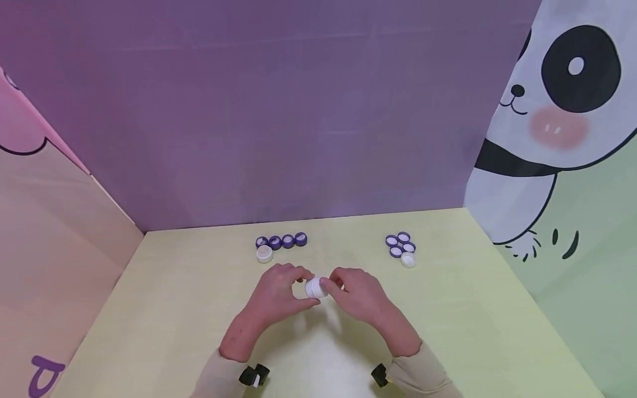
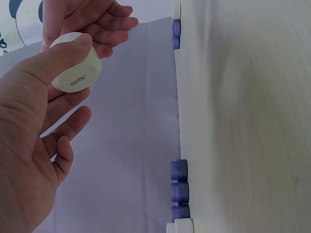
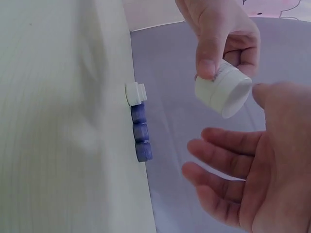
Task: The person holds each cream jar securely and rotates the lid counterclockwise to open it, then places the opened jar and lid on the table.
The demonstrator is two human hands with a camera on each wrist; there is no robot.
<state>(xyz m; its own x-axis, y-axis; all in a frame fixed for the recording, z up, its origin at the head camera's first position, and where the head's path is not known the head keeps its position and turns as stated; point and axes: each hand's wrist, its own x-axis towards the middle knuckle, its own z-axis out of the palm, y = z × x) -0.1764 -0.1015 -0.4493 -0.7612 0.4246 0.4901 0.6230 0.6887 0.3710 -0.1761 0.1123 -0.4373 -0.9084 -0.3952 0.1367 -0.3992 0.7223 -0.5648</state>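
A small white jar [image 1: 314,288] with a white lid is held above the table between the hands. My left hand [image 1: 281,293] pinches it between thumb and fingers; printed dark text shows on its base [image 2: 77,80] in the left wrist view. My right hand [image 1: 362,294] is at the jar's lid side [image 3: 238,98]. Its thumb tip lies at the lid's edge, though whether it touches cannot be told. The other right fingers [image 3: 228,160] are loosely bent and apart from the jar.
Behind the left hand stand several purple jars [image 1: 287,241] in a row, an uncovered white jar [image 1: 264,254] before them. At the right lie several purple lids [image 1: 396,252] with a white lid [image 1: 408,260]. A purple wall [image 1: 298,138] borders the table's [image 1: 478,309] far edge.
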